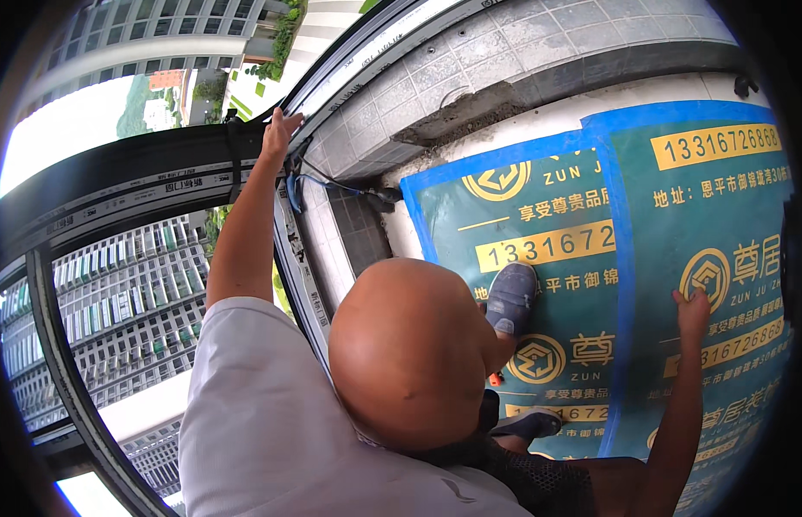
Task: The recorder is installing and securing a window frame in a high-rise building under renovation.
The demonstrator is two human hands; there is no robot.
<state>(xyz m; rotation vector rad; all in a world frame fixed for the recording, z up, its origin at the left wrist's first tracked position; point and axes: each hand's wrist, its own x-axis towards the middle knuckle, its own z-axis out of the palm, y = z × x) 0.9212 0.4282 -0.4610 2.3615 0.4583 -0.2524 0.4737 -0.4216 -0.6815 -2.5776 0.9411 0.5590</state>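
My left arm reaches up and outward. My left hand (pixel 281 133) is at the corner of the dark window frame (pixel 177 153), its fingers stretched out and apart beside the pale sill rail (pixel 358 65). I see nothing held in it. Over the green floor covering (pixel 642 284), on the right, hangs my right hand (pixel 693 303). Its thumb and a finger stand apart, with nothing visible between them. My bent knee (pixel 409 345) fills the middle and hides part of the floor and wall foot.
A blue cord (pixel 327 181) runs from the frame corner to a dark object (pixel 385 197). Blue tape (pixel 622 302) seams the covering under my grey shoes (pixel 511 297). A tiled ledge (pixel 496 52) with a broken edge lies at the back. Tall buildings (pixel 134 302) show outside.
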